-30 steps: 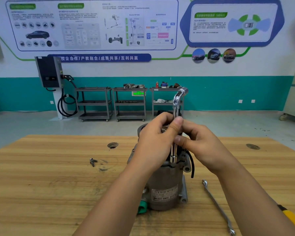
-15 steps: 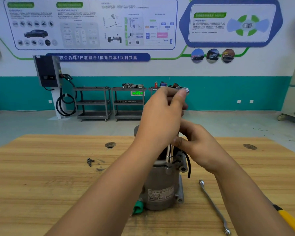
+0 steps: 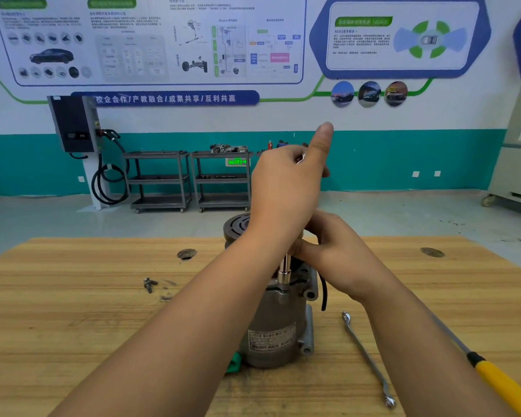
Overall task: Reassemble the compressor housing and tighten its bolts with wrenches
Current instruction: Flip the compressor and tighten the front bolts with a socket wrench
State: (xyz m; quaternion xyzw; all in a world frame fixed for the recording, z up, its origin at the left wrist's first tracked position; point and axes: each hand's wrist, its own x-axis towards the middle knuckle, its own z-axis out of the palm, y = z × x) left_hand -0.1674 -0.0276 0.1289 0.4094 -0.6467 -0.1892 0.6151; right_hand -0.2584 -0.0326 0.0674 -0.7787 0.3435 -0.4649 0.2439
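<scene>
The grey compressor housing (image 3: 275, 332) stands upright on the wooden table (image 3: 73, 326), a label on its near side. An L-shaped socket wrench (image 3: 283, 273) stands vertically with its socket on a bolt at the housing's top flange. My left hand (image 3: 286, 188) is wrapped around the wrench's bent top end, thumb pointing up. My right hand (image 3: 334, 257) pinches the wrench's shaft just above the housing. Most of the shaft is hidden by both hands.
A double-ended ring spanner (image 3: 367, 359) lies on the table right of the housing. A yellow-handled tool (image 3: 500, 383) lies at the right edge. A loose bolt (image 3: 149, 284) lies to the left. A green piece (image 3: 233, 362) sits at the housing's base. Carts stand by the far wall.
My left hand has risen from the wrench's shaft to its bent top end and closed over it, then turned, thumb now up. My right hand stays on the shaft.
</scene>
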